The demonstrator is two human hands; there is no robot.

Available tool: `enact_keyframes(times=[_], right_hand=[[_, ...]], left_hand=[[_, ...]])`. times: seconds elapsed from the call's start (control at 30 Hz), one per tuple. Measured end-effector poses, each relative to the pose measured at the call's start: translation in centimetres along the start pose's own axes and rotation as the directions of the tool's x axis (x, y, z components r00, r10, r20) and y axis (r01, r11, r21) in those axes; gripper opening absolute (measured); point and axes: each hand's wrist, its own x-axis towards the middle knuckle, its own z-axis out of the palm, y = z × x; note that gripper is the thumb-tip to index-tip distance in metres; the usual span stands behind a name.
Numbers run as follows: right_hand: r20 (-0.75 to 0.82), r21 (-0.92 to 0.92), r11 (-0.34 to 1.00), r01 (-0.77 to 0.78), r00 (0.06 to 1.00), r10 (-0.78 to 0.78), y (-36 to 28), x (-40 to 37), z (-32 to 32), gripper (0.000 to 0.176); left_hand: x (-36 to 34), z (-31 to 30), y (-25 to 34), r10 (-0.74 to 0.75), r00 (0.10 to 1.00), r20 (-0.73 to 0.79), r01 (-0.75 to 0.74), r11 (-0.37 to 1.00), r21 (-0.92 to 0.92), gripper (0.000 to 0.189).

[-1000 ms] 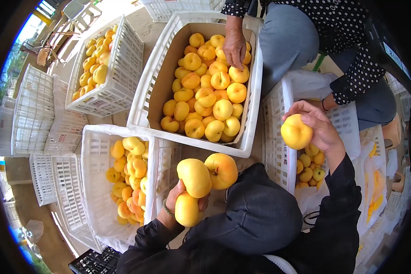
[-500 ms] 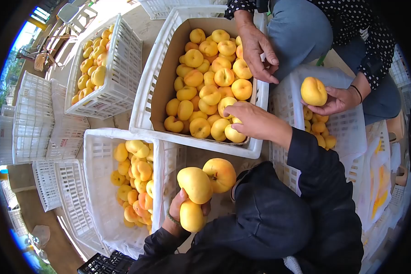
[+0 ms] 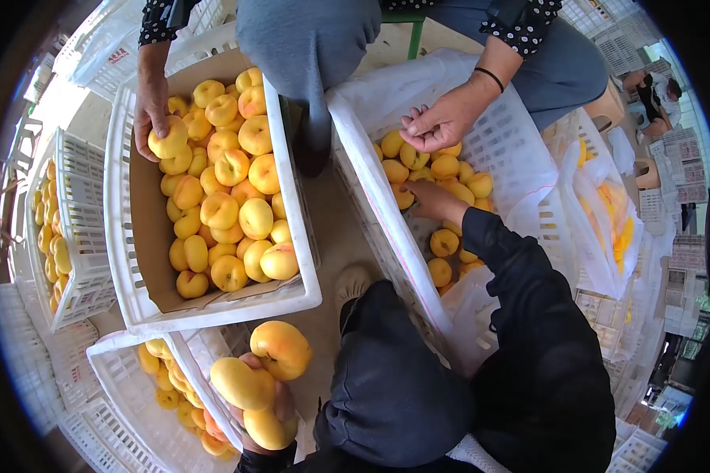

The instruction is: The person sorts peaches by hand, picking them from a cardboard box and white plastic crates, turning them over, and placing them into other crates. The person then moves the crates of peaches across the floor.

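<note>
Three yellow-orange peaches (image 3: pixel 282 351) are held in my left hand (image 3: pixel 282 400), above the lower-left crate. My right hand (image 3: pixel 427 199) reaches into the white lined crate (image 3: pixel 521 126) on the right, its fingers around a peach (image 3: pixel 402 197) among the others there. The cardboard-lined crate (image 3: pixel 292 229) full of peaches stands left of centre. Across from me, a co-worker's one hand (image 3: pixel 151 110) holds a peach (image 3: pixel 168 138) over that crate. The co-worker's other hand (image 3: pixel 446 118) hovers over the right crate, fingers curled, with no peach in it.
A white crate of peaches (image 3: pixel 87 236) stands at the far left, and another lined crate (image 3: pixel 126 394) lies at lower left. Plastic bags with yellow contents (image 3: pixel 607 213) are on the right. The co-worker's knee (image 3: pixel 308 47) is at the top. Another person (image 3: pixel 661 98) sits far right.
The view has swung right. My right hand has left the cardboard-lined crate and gone into the right crate. The co-worker's empty hand now grips a peach; the other no longer holds one.
</note>
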Motion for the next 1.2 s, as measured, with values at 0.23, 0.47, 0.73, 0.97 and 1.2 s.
enact_keyframes(times=[0.23, 0.47, 0.73, 0.97, 1.2], right_hand=[[-0.327, -0.23, 0.97, -0.083, 0.945, 0.003, -2.7, 2.9, 3.7, 0.036], [-0.255, 0.19, 0.972, 0.14, 0.963, -0.088, -7.0, 1.4, -0.8, 0.038], [-0.316, 0.287, 0.907, 0.307, 0.925, -0.213, -4.0, 5.0, -0.2, 0.026], [-0.091, 0.969, 0.243, 0.041, 0.976, 0.199, -1.0, 3.9, -1.1, 0.034], [-0.096, 0.985, -0.166, 0.052, 0.958, -0.271, -5.9, -4.3, -10.7, 0.052]], left_hand=[[-0.4, 0.2, -0.8, 0.076, 0.985, -0.154, -0.042, 0.977, 0.207, 0.033], [0.4, -1.3, -0.9, -0.087, 0.948, 0.307, 0.198, 0.914, -0.353, 0.068], [-0.2, -2.7, -1.9, -0.061, 0.947, 0.315, 0.202, 0.876, -0.438, 0.067], [-0.2, -2.4, -1.2, -0.072, 0.976, 0.204, 0.141, 0.926, -0.349, 0.065], [0.8, -2.6, -0.8, -0.056, 0.963, 0.262, 0.162, 0.901, -0.403, 0.062]])
